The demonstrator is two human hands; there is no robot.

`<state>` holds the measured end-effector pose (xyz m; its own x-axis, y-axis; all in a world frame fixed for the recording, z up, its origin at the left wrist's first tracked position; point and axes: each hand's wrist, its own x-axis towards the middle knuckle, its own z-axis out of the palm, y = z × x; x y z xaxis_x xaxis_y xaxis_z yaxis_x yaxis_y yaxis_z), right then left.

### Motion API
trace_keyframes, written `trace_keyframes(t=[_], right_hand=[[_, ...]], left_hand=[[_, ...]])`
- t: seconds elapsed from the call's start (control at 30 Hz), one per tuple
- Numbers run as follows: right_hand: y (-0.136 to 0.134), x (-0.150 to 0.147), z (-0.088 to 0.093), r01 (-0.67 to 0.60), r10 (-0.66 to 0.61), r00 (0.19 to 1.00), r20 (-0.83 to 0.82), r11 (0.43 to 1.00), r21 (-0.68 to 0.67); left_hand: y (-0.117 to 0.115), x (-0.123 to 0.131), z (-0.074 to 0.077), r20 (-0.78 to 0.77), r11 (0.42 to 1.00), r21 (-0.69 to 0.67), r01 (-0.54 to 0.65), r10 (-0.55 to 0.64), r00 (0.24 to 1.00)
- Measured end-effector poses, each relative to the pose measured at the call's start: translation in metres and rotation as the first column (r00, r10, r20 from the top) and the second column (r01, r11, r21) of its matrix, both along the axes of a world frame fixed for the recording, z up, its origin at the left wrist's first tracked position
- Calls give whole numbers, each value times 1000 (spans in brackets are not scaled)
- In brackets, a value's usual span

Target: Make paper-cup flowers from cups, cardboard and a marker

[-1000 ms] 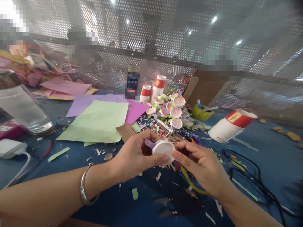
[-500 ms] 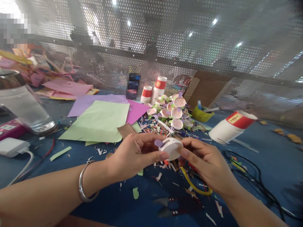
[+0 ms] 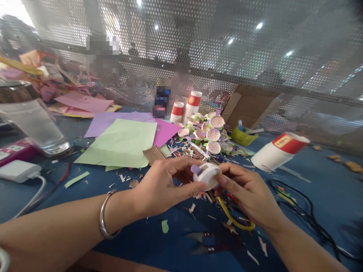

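Observation:
Between my two hands is a cut-off paper cup bottom [image 3: 209, 179], a short white disc with a purple paper strip [image 3: 196, 169] sticking out on its left. My left hand [image 3: 170, 183] pinches its left side between thumb and fingers. On its right side, my right hand [image 3: 248, 190] grips the rim with thumb and fingertips. Just beyond lies a heap of similar cup bottoms [image 3: 213, 134] with red-patterned faces and green and purple paper tabs. Below my hands, thread snips [image 3: 210, 241] lie on the blue table among paper scraps.
Green paper sheets [image 3: 121, 143] lie at centre left, beside a glass of water [image 3: 42, 124] and a white charger [image 3: 19, 171]. A tilted stack of paper cups [image 3: 279, 151] stands at right, near black cables [image 3: 306, 211]. Behind rises a perforated metal screen [image 3: 198, 41].
Both hands and the cup bottom have shifted slightly right in view, and the disc is tilted a little differently. The grip stays the same.

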<state>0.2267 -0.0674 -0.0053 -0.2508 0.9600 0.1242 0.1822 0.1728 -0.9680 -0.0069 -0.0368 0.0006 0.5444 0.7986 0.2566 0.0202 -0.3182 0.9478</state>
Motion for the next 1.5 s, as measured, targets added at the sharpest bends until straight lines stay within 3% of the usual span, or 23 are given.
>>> trace_keyframes(t=[0.23, 0.57, 0.7, 0.83, 1.13, 1.33, 1.4, 1.5], right_hand=[[5, 0, -2, 15, -15, 1000, 12, 1000, 5], [4, -6, 4, 27, -32, 991, 127, 999, 43], [1, -9, 5, 108, -158, 957, 245, 973, 206], [-8, -11, 6, 159, -306, 906, 291, 886, 436], [-13, -16, 8, -17, -224, 913, 341, 813, 581], [-13, -16, 9, 39, -246, 917, 314, 839, 542], [-13, -15, 8, 82, -269, 915, 302, 854, 513], [-13, -14, 7, 176, -308, 912, 272, 891, 419]], left_hand=[[9, 1, -5, 58, 991, -114, 75, -69, 996], [3, 5, -2, 76, 1000, -15, -14, 16, 997], [1, 3, -1, -29, 986, 134, -103, 108, 994], [1, 0, -1, -132, 938, 337, -77, 128, 983], [0, 0, 1, -218, 916, 395, 69, 21, 976], [0, 1, 2, -196, 938, 339, 75, -8, 981], [2, 2, 0, -155, 969, 242, 48, -10, 988], [9, 4, -4, -32, 999, -36, 26, -28, 999]])
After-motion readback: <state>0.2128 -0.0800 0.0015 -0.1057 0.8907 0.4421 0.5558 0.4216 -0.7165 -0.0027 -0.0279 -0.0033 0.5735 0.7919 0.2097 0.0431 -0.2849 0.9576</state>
